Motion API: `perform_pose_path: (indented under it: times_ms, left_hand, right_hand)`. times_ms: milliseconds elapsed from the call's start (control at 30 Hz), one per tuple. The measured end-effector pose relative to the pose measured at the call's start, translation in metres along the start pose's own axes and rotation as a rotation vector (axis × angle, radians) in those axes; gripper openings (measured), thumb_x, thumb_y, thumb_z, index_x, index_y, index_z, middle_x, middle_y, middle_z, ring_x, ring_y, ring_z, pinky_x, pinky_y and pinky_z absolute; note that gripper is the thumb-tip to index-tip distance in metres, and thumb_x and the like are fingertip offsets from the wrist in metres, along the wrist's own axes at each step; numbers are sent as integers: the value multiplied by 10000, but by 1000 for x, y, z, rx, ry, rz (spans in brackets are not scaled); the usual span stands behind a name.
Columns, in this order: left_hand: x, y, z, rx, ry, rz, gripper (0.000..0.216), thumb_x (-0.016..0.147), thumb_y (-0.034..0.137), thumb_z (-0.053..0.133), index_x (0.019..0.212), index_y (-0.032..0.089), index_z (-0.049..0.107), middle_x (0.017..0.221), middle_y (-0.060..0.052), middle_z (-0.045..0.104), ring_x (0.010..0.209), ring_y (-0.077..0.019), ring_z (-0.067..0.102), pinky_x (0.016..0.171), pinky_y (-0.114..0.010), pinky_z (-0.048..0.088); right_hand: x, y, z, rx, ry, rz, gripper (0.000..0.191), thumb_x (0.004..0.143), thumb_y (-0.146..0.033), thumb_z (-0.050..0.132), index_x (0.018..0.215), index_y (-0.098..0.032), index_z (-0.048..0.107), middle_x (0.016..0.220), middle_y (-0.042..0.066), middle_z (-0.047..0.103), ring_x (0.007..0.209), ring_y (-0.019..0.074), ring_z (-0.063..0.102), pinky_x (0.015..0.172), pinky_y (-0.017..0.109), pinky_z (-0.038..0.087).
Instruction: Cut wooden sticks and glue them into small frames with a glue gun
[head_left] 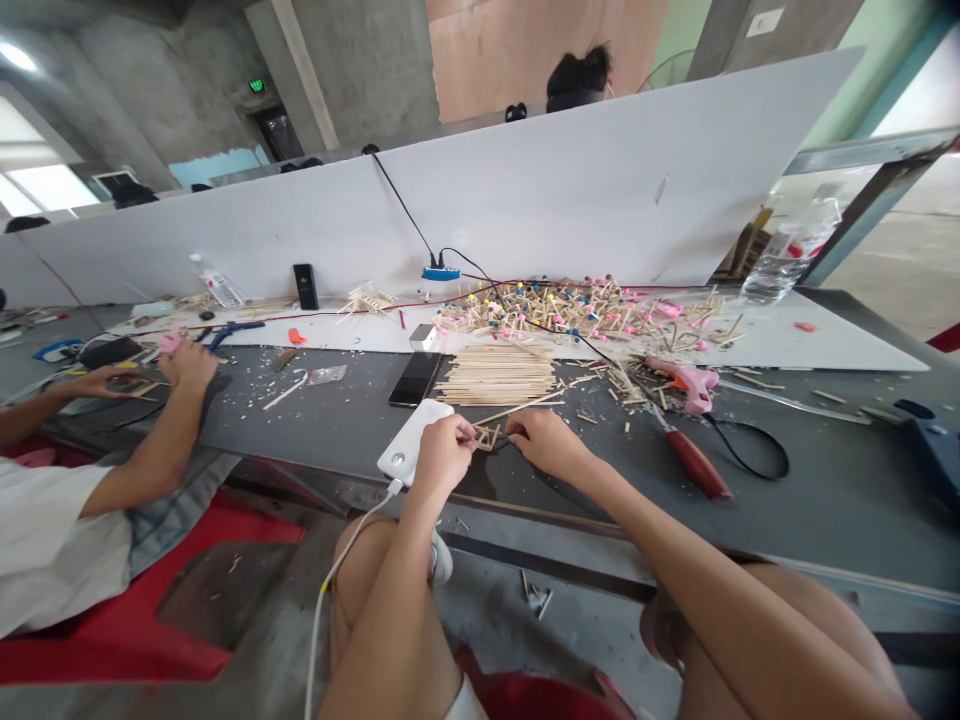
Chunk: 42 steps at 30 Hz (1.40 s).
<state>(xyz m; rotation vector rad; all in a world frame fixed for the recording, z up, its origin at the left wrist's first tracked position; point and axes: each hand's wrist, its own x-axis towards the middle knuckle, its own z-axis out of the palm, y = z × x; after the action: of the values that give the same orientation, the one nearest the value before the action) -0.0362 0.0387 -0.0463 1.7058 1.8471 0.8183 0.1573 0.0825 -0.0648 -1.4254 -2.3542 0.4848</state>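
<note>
Small wooden stick frame sits between hands, just above desk front edge. Left hand: fingers pinched narrow on frame's left end, apparently steadying it. Right hand: fingers narrow, just right of frame; contact unclear. Long loose stick runs from frame toward stacked sticks beyond frame, seemingly kept within reach. Pink glue gun lies right of frame. White power bank lies left of frame, cable hanging down.

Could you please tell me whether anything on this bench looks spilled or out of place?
Yes, loose wooden stick offcuts lie scattered on the grey tabletop, right of the neatly stacked sticks, so they look spilled.
</note>
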Motion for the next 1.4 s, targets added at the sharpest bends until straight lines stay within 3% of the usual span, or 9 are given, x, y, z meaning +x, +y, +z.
perform_pose_path:
  times_ms: [167, 233, 433, 800, 1400]
  left_hand:
    - [1, -4, 1, 12, -6, -14, 211, 770, 47, 740, 923, 171, 666, 786, -20, 740, 717, -148, 712, 709, -243, 548]
    - [2, -5, 1, 19, -9, -13, 200, 783, 52, 731, 929, 174, 669, 792, -21, 740, 722, -145, 712, 708, -238, 543]
    - [1, -4, 1, 44, -3, -5, 224, 801, 92, 725, 999, 189, 687, 814, -23, 748, 739, -153, 712, 734, -246, 536]
    - [0, 0, -1, 80, -7, 22, 216, 850, 105, 665, 1040, 192, 719, 845, -38, 761, 731, -160, 709, 770, -257, 520]
    - [-1, 4, -5, 105, -8, 24, 274, 849, 122, 661, 1107, 189, 723, 860, -44, 764, 791, -180, 713, 796, -265, 514]
  right_hand:
    - [10, 18, -8, -96, 77, 62, 311, 906, -114, 515, 1150, -191, 692, 1149, 95, 681, 966, 197, 646, 793, 258, 436]
    - [16, 25, -10, -133, 85, 68, 314, 936, -143, 496, 1174, -212, 689, 1198, 101, 647, 953, 197, 649, 785, 265, 443]
    - [26, 29, -2, -205, 78, 62, 233, 976, -247, 502, 1084, -222, 707, 1162, 104, 607, 916, 193, 650, 752, 267, 448]
    - [26, 26, -4, -288, 63, 69, 211, 990, -213, 451, 1078, -170, 638, 1111, 135, 620, 874, 206, 643, 682, 278, 410]
    - [23, 28, -12, -200, 149, 113, 192, 979, -187, 464, 1032, -197, 649, 1046, 87, 676, 841, 180, 621, 684, 271, 369]
